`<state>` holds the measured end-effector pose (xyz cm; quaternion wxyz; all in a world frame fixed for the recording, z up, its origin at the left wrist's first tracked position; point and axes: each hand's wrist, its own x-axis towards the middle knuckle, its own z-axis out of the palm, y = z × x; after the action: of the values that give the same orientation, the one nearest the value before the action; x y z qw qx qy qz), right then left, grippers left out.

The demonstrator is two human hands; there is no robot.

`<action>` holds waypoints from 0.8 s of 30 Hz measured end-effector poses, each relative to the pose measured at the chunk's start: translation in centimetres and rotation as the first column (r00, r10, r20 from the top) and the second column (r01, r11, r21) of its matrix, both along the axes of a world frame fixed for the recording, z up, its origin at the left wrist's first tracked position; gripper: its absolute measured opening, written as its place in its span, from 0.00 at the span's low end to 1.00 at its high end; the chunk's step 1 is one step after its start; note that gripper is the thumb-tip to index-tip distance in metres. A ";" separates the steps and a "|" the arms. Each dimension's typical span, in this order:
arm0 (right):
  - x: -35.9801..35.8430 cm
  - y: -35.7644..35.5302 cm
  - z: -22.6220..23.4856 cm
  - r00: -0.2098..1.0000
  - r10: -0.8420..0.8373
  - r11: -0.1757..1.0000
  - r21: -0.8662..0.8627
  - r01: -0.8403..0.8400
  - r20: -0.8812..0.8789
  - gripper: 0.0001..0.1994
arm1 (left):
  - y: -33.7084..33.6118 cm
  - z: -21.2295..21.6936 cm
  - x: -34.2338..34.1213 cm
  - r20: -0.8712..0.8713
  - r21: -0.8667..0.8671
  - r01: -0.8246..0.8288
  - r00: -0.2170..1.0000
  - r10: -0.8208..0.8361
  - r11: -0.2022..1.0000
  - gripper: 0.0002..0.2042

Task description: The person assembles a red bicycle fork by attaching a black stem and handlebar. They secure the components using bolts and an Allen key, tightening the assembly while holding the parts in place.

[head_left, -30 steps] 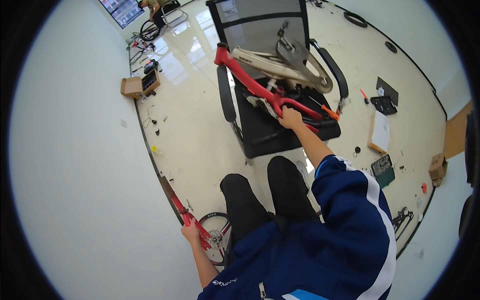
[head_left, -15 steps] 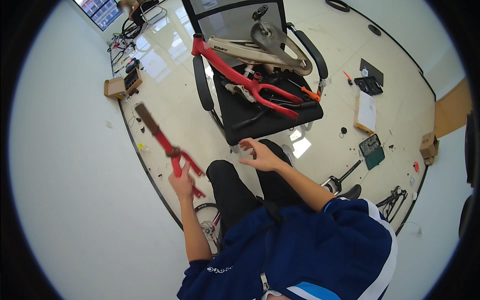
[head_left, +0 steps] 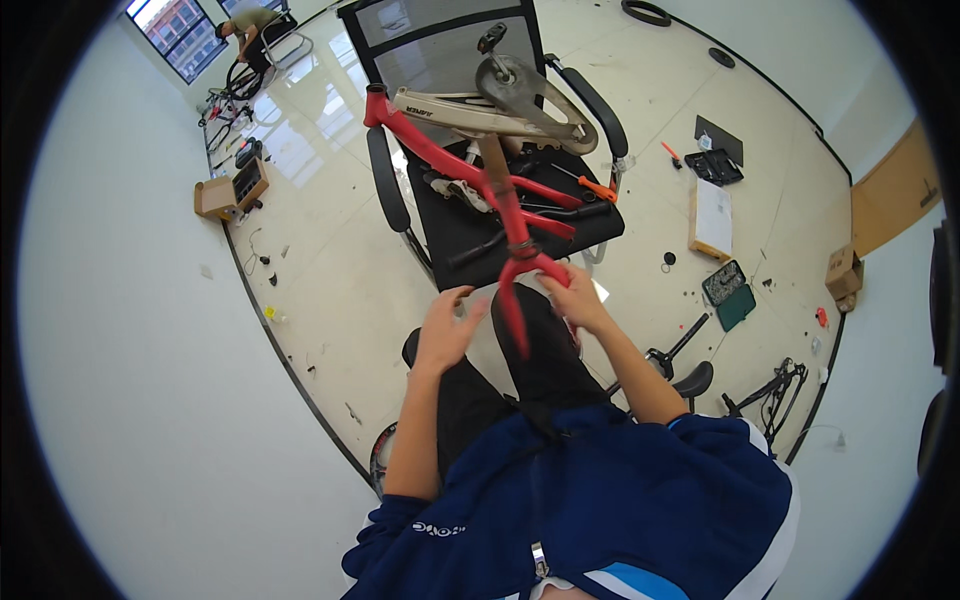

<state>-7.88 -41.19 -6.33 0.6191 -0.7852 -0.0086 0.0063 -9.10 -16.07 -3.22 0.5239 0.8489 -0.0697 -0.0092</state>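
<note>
A glossy pale tiled floor (head_left: 320,240) spreads under me between white walls, and another person (head_left: 252,35) sits bent over a wheel at the upper left of the frame. At the upper middle, a black mesh-backed office chair (head_left: 388,185) carries a red metal bicycle frame (head_left: 435,155), a long beige bicycle part with a grey round disc and crank (head_left: 445,112), and an orange-handled screwdriver (head_left: 598,189).

My right grip (head_left: 570,298) is closed around one leg of a red bicycle fork with a brown, rusty-looking tube (head_left: 517,232), which stands out at the centre of the frame, above my knees. My left grip (head_left: 447,325) hangs just to the left of it, fingers spread, with nothing in them that I can see.

Since I hold the fork by one leg only, it could twist in my fingers, and the long tube could knock against the frame or the disc. I can't tell whether the tube touches them or merely passes in front. The fork looks slightly blurred, its two legs toward me, a dark ring at its crown, its brown tube pointing up and slightly left.
</note>
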 end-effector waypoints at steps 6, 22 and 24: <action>6.2 -7.2 0.0 0.971 -0.186 0.876 -0.423 0.232 0.149 0.18 | 12.0 -6.6 -6.5 -0.349 -0.196 -0.335 0.902 0.253 0.922 0.17; 25.2 -0.6 -3.9 0.990 0.110 0.576 -0.817 0.013 0.093 0.33 | 16.9 -10.3 -20.1 -0.579 -0.139 -0.706 0.627 0.521 0.694 0.19; 23.9 -1.9 -4.5 0.987 0.133 0.625 -0.780 -0.016 0.086 0.33 | 17.3 -10.7 -21.0 -0.621 -0.107 -0.734 0.577 0.531 0.671 0.18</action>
<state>16.00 -43.05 -10.87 0.2172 -0.9727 -0.0798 -0.0183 -30.06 1.25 -13.92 0.6310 0.6668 0.3941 -0.0440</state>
